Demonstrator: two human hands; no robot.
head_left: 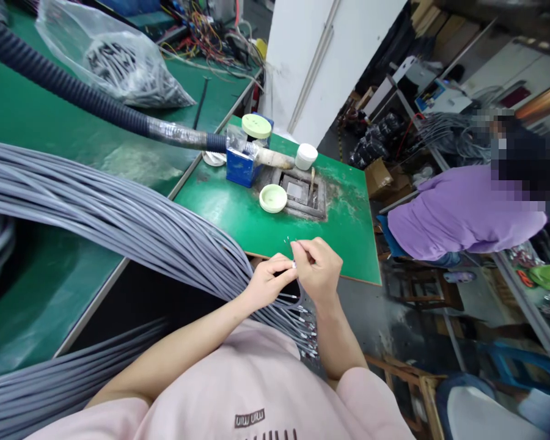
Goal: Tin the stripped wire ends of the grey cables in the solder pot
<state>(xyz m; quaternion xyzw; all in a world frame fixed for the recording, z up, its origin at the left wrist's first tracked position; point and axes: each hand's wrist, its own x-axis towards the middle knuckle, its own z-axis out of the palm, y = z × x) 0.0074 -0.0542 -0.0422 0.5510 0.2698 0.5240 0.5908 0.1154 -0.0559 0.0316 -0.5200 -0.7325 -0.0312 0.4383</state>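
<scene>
My left hand (268, 282) and my right hand (318, 269) meet in front of me, their fingertips pinching the end of a thin cable (294, 264) with a small white tip. A large bundle of grey cables (119, 201) sweeps across the left of the view and passes under my left hand. Its loose ends, fitted with small metal tips (305, 324), hang just below my hands. A few tiny bright wire bits (286, 241) lie on the green workbench (339, 244) beyond my fingers.
Further along the bench stand a square metal-framed recess (302, 194), a blue box (241, 168), pale green lids (273, 198) and a white jar (306, 156). A corrugated hose (73, 91) runs in from the left. A person in a purple top (467, 214) bends at the right.
</scene>
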